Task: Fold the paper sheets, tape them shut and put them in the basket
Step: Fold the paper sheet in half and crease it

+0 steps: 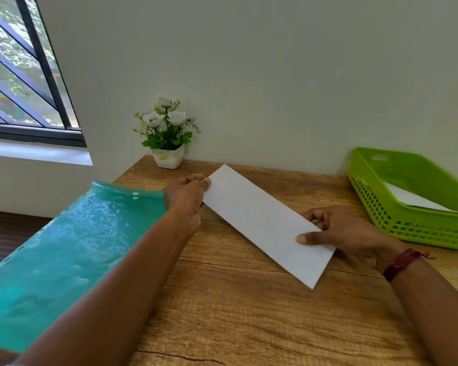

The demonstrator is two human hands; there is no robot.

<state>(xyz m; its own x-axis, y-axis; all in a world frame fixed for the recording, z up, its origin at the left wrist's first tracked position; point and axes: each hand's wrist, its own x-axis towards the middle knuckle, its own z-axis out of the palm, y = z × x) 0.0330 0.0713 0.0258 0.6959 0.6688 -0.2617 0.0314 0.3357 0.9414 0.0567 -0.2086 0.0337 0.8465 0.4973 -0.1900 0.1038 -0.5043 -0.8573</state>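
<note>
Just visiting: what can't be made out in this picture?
In the head view:
Folded white paper sheet: underside hidden, so any tape there is unseen.
Green plastic basket: blurred, cut off by the right edge; contents uncountable.
Right hand: fingers behind the sheet are hidden.
Teal plastic folder: cut by the left edge, partly behind the left forearm.

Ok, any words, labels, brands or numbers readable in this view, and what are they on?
No readable text anywhere in this view.
Folded white paper, held by the left hand and right hand: blank on the side shown.
Green basket and the white sheet inside it: no label visible.
White flower pot: a faint greenish mark, too blurred to read.
Teal plastic folder: no print.
</note>
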